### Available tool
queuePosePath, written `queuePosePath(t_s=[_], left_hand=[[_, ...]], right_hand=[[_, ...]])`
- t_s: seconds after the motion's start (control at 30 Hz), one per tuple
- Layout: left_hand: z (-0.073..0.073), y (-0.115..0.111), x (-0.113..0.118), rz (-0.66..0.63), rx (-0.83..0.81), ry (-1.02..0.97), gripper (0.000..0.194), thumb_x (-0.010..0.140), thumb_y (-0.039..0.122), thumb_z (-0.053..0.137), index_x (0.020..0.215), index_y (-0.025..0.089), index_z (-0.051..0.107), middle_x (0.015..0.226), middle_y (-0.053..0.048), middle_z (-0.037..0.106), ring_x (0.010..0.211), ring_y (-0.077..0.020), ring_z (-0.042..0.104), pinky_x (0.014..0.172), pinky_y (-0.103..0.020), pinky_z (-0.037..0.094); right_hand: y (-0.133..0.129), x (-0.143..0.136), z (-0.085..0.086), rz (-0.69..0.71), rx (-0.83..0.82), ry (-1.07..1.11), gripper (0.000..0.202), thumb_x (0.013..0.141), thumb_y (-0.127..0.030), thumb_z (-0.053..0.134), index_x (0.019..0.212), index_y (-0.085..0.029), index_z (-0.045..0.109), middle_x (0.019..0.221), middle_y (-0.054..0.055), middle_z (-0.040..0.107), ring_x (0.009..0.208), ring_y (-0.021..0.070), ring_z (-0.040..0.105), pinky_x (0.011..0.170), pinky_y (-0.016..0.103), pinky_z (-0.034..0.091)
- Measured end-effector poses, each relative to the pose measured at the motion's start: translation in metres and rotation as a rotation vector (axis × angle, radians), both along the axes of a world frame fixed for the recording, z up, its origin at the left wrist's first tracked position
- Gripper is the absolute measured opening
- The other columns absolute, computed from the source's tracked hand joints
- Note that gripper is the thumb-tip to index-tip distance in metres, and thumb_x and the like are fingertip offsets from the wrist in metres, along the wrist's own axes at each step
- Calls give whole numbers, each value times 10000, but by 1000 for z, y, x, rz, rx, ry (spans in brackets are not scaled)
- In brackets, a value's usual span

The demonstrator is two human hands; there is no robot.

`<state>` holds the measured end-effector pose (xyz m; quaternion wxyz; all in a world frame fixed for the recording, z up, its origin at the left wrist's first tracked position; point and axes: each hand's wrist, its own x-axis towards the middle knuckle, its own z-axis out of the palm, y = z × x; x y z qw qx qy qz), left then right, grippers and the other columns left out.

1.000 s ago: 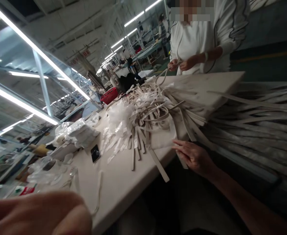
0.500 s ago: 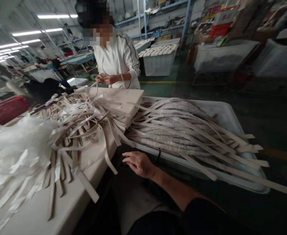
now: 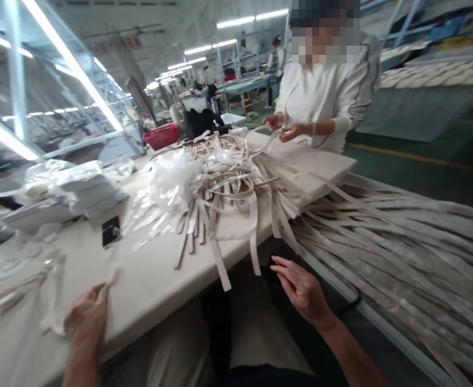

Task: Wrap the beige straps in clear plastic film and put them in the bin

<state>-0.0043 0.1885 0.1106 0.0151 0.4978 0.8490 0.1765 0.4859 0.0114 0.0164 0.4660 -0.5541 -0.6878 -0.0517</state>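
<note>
My left hand [image 3: 86, 314] is at the near left edge of the table [image 3: 148, 290], its fingers curled and closed. A pale, blurred tip shows by its thumb; what it holds, if anything, I cannot make out. Off the table's edge, my right hand [image 3: 301, 287] hovers in the air with its fingers stretched out, holding nothing. Nearest to it are beige fabric straps [image 3: 253, 236] whose ends hang over the edge. More of these straps lie in a tangled heap in the middle of the table, next to crumpled clear plastic film [image 3: 172, 177].
To the right, a big pale bin [image 3: 371, 317] is heaped with long straps [image 3: 406, 236]. A co-worker in a white top [image 3: 329, 86] stands across the table, a strap between both hands. A dark card [image 3: 111, 231], plastic-wrapped items [image 3: 83, 183] and a red basket [image 3: 161, 137] are at left.
My view has swung left, bringing my left hand and the table's left part into sight. My right hand stays beside the table edge, its fingers still extended.
</note>
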Motion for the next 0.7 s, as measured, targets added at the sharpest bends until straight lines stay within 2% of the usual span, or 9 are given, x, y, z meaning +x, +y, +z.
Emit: queuePosePath(t_s=[0.1,0.2,0.27,0.43,0.57,0.7], left_hand=[[-15,2,-15,-11,-25,-56,368,899,438,549,1037,195,787,813,-85,673,789,-270,627,734,-358,484],[-19,3,-17,13,5,-129,419,872,476,568,1093,188,779,806,-97,680,817,-295,623,816,-415,501],[-21,2,-17,2,57,-155,442,852,461,590,1139,169,757,875,-115,706,892,-313,638,888,-449,509],[-29,-2,-20,-71,282,-120,561,887,467,553,1307,116,677,1253,-205,684,1167,-368,627,1054,-533,484],[-38,-6,-24,-204,534,-49,549,924,476,540,1291,97,691,1314,-206,681,1251,-374,616,1119,-530,458],[-40,-9,-22,-292,772,0,541,954,496,552,1258,78,713,1304,-203,701,1244,-348,642,1131,-476,462]], right_hand=[[7,-4,-1,43,-6,-25,278,989,-80,544,1205,-219,648,1255,105,713,1116,211,717,942,351,619],[18,-18,8,88,-3,-34,292,996,-82,531,1232,-217,637,1269,106,709,1135,206,712,957,344,613],[29,-30,19,128,7,-36,301,1000,-83,527,1248,-218,632,1280,103,707,1146,200,707,965,337,608],[59,-47,47,177,49,-89,286,1008,-102,533,1248,-220,635,1298,103,700,1175,201,689,997,350,583],[87,-41,63,80,-20,-282,318,982,-121,543,1288,-154,623,1379,159,646,1244,276,640,1052,460,537],[117,-38,71,0,-236,-422,416,934,-157,623,1350,-144,611,1451,158,598,1323,319,569,1155,561,409]])
